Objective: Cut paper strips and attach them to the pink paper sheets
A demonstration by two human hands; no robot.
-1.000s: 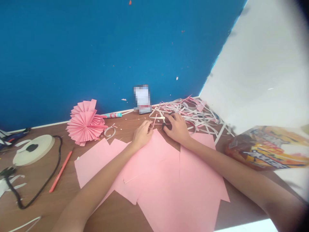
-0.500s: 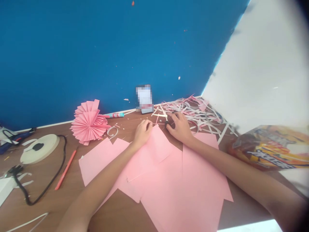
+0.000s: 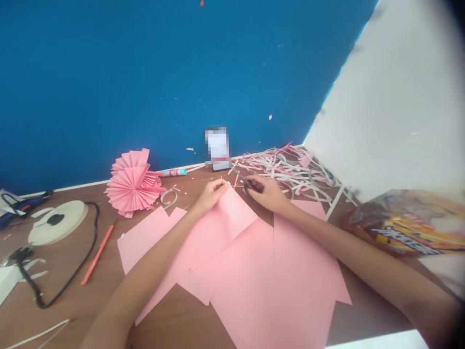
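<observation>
My left hand (image 3: pixel 213 195) pinches the far corner of a sheet of pink paper (image 3: pixel 238 211), lifting it a little off the sheets beneath. In my right hand (image 3: pixel 268 193) is a pair of scissors (image 3: pixel 240 173), fingers closed round the dark handles, blades pointing away to the left. The blades are close to the held corner but apart from it. More pink sheets (image 3: pixel 276 281) lie overlapped under both forearms.
Paper strips (image 3: pixel 290 169) heap at the back right, beside a plastic packet (image 3: pixel 414 223). A phone (image 3: pixel 218 149) leans on the blue wall. Left are a folded pink paper fan (image 3: pixel 133 186), glue stick (image 3: pixel 174 172), red pen (image 3: pixel 98 254), white roll (image 3: pixel 61 228) and black cable (image 3: pixel 69 291).
My right hand has gripped the scissors and lifted them from the table by the strips. My left hand has raised the pink sheet's corner slightly.
</observation>
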